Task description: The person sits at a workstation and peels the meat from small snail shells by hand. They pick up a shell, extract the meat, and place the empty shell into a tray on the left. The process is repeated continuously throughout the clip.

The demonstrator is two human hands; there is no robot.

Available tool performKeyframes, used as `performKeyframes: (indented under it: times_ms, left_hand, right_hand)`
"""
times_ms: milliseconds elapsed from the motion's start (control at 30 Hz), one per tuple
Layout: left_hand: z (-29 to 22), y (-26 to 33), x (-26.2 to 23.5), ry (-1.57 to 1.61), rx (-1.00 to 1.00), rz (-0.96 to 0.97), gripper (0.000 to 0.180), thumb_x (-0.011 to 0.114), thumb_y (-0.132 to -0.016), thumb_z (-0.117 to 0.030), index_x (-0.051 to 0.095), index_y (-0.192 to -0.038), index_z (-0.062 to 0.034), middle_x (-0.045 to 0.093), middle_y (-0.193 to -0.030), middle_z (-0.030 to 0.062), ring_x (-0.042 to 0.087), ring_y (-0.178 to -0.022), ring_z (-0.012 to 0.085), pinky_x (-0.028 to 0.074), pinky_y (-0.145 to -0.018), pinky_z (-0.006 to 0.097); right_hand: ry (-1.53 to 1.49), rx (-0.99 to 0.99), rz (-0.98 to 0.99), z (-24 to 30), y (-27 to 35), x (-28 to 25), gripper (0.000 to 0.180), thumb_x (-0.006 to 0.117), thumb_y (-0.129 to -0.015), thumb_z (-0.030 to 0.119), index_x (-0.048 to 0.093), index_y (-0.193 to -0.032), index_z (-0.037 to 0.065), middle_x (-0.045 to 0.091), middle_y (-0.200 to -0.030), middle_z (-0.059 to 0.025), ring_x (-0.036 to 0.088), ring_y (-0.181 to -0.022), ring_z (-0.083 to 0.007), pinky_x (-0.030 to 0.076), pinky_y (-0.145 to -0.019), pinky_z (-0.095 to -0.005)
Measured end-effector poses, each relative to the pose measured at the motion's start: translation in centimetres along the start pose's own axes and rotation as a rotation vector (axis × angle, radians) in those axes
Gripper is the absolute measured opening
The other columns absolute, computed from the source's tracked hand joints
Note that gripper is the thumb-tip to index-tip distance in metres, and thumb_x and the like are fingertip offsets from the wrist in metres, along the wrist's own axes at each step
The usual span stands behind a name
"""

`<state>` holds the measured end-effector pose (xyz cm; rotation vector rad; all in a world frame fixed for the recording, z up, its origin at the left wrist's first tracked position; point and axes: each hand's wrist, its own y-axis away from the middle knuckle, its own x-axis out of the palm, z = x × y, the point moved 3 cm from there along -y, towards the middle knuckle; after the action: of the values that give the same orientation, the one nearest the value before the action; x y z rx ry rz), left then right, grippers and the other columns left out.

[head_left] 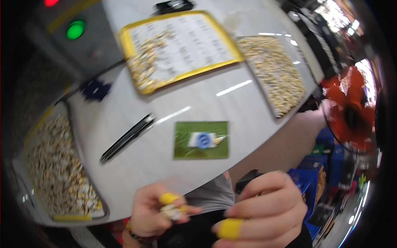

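My left hand [151, 208] is at the lower middle, with yellow tape round a finger. Its thumb and fingers pinch a few small white-and-yellow pieces [171, 212]; motion blur hides their exact kind. Beside it on the right, my right hand [266, 206] is curled, also with yellow tape on a finger. A black object [247, 180] sticks out past its upper fingers, but its shape is mostly hidden. Beyond the hands, a green mat [182, 151] lies on the white table, carrying a round blue mark and a small whitish piece.
A black pen-like tool [128, 138] lies left of the mat. Farther back is a yellow-rimmed tray [198, 71] with similar pieces. Trays of pieces stand at left [58, 165] and right [275, 74]. A dark blue crumpled item [96, 89] and an orange fan [351, 113] flank the table.
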<state>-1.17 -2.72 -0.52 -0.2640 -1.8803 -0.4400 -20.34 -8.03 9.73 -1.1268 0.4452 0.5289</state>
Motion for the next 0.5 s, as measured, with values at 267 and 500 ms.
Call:
performKeyframes:
  times_ms: [267, 500]
  left_hand:
    - [0.3, -2.2, 2.9, -0.206, 0.007, 0.133, 0.03, 0.063, -0.089, -0.026, 0.048, -0.107, -0.0069, 0.054, -0.08, 0.0025, 0.043, -0.068, 0.0125, 0.036, -0.064, 0.026]
    - [0.1, -2.3, 2.1, -0.211, -0.07, 0.099, 0.03, 0.062, -0.088, -0.026, 0.051, -0.108, -0.007, 0.055, -0.083, 0.0015, 0.046, -0.073, 0.014, 0.041, -0.082, 0.033]
  right_hand:
    - [0.515, -0.094, -0.623, 5.1, -2.1, -3.9, 0.004, 0.06, -0.069, -0.002, 0.06, -0.065, -0.002, 0.061, -0.069, -0.01, 0.061, -0.065, -0.0163, 0.049, -0.056, -0.0313]
    - [0.447, -0.113, -0.525, 5.7, -3.3, -6.0, 0.003, 0.059, -0.066, -0.002, 0.06, -0.063, -0.001, 0.061, -0.067, -0.0084, 0.058, -0.059, -0.0158, 0.046, -0.052, -0.0289]
